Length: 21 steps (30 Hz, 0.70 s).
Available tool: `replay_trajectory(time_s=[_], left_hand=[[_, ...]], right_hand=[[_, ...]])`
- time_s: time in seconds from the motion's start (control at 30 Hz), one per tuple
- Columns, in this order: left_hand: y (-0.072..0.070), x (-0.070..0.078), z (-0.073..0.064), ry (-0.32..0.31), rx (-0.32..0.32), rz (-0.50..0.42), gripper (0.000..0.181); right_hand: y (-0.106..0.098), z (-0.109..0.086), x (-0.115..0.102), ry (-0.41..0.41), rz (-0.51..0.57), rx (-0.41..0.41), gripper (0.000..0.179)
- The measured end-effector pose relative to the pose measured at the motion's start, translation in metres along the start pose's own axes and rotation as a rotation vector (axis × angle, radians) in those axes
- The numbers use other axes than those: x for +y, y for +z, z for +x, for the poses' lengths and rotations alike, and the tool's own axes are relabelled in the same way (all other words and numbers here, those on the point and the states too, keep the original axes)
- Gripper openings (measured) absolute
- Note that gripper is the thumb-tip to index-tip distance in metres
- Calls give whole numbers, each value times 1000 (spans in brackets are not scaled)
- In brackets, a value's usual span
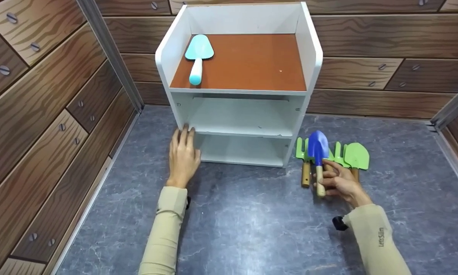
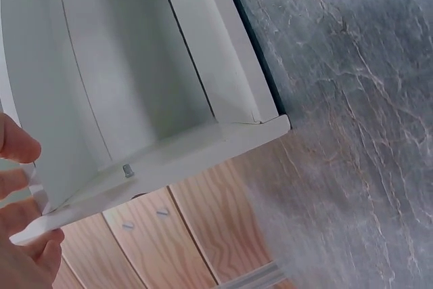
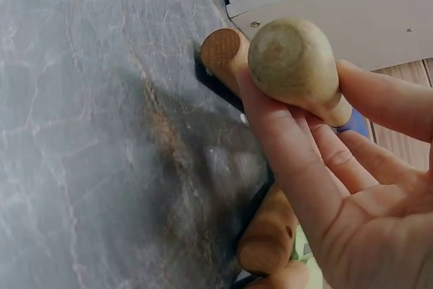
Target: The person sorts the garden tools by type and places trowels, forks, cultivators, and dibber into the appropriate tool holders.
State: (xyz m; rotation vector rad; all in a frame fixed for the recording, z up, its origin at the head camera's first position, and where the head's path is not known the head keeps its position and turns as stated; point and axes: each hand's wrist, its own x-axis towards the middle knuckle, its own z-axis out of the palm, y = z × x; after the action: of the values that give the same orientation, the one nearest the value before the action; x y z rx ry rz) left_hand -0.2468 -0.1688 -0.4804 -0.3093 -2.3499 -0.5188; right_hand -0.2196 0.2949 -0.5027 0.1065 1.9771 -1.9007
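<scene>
Head view: right hand pinches blue trowel by its handle, blade beyond it; left hand grips shelf.

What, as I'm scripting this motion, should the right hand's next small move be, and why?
Probably lift the blue trowel toward the shelf unit's brown top: the right hand holds its handle, a turquoise scoop lies up there, with bare space beside it.

The trowel is blue with a pale yellowish handle; the scoop is turquoise and white. The shelf unit is white with a red-brown top panel. The floor is grey with pale veining; the walls show brown wood grain
</scene>
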Motion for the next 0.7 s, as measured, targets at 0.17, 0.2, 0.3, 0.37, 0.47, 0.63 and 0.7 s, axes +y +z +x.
replay_trajectory(time_s=[0.17,0.2,0.3,0.37,0.47,0.63,0.7], left_hand=[[0,-2,0,0,8,3,60],[0,-2,0,-1,10,2,59],[-1,-2,0,2,15,1,59],[-1,-1,0,4,11,-1,58],[0,1,1,2,7,0,56],[0,2,2,0,10,0,56],[-1,2,2,0,12,0,57]], right_hand=[[3,-1,-3,-28,-7,-4,90],[4,-2,-4,-32,-3,-3,90],[5,-4,-6,-32,8,0,90],[5,-6,-8,-36,17,3,89],[4,-8,-10,-48,37,2,88],[4,-13,-12,-80,57,4,89],[6,-15,-12,-83,60,3,90]])
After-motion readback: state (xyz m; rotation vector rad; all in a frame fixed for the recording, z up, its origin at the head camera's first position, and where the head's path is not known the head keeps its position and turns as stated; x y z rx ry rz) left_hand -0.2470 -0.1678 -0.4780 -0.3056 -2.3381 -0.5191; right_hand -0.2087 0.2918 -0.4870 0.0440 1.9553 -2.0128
